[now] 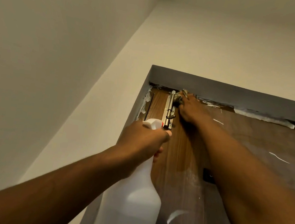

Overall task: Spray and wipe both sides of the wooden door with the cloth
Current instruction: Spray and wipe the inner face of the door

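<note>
Upper centre of the frame, at the top edge of the wooden door [180, 152], the right hand [189, 108] holds a bunched cloth [178, 97] against the wood just beside a metal slide bolt [169, 110], fingers bent over it; lower centre, the left hand [143, 141] grips the neck of a white spray bottle [131, 202], upright before the door; white smears streak the door and its grey frame [219, 88].

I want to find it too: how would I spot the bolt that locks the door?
Look up the wooden door to its top corner, under the grey frame. The bolt is an upright bar just left of the right hand holding the cloth. Only it is shiny silver metal.
</note>
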Demonstrator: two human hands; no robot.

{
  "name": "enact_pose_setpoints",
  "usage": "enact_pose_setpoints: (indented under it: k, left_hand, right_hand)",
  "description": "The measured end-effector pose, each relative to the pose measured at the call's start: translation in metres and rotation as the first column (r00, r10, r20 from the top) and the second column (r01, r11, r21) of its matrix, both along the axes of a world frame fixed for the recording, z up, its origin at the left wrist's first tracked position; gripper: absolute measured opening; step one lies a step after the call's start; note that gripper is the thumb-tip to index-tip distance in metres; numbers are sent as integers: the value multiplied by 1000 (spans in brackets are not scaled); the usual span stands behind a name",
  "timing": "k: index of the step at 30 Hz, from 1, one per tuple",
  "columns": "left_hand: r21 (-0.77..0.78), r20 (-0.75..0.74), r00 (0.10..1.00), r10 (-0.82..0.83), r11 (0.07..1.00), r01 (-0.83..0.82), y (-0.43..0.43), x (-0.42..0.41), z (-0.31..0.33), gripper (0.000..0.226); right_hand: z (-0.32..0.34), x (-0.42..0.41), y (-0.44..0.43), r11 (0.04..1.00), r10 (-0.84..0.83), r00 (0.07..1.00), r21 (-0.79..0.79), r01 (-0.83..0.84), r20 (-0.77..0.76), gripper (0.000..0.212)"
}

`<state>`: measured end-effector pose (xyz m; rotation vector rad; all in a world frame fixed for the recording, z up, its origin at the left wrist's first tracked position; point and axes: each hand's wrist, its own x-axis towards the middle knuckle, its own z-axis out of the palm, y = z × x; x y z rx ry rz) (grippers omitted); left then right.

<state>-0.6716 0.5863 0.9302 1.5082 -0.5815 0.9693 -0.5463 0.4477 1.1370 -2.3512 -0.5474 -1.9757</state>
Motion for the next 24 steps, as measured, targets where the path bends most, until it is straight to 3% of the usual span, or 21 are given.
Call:
enact_pose_setpoints:
  k: [4, 10, 12, 14, 16, 18, 21, 24]
  left_hand:
    - [-21, 43, 997, 72, 997, -71, -8, 2, 1, 37]
    - [11, 79, 976, 205, 978, -207, -54, 12, 3, 24]
    - [25, 95, 964, 248, 968, -251, -75, 20, 6, 39]
    - [47, 121, 937, 327, 941, -335, -95, 28, 10, 53]
    - [52, 135, 916, 378, 920, -387, -107, 34, 16, 54]
    - [48, 141, 914, 379, 920, -389, -112, 36, 21, 54]
    - [40, 130, 946, 298, 951, -305, -112, 38, 32, 48]
    - [25, 138, 952, 272, 960, -278, -113, 30, 39, 43]
  right_hand:
    - [-4, 2, 0, 999, 36, 999, -2, -36, 23, 57]
    - [-101, 8, -56, 973, 107, 994, -201, -110, -25, 58]
    - [-110, 16, -98, 982, 74, 996, -169, -80, -41, 57]
    - [-95, 20, -140, 1000, 12, 996, -27, -14, -89, 58]
    - [-70, 21, -166, 994, -22, 986, 98, 39, -162, 59]
    - [-45, 24, -169, 988, -1, 991, 153, 22, -136, 59]
    - [-16, 26, -136, 987, 59, 998, 151, -60, 7, 60]
    - [-3, 22, -89, 993, 117, 992, 30, -118, 43, 56]
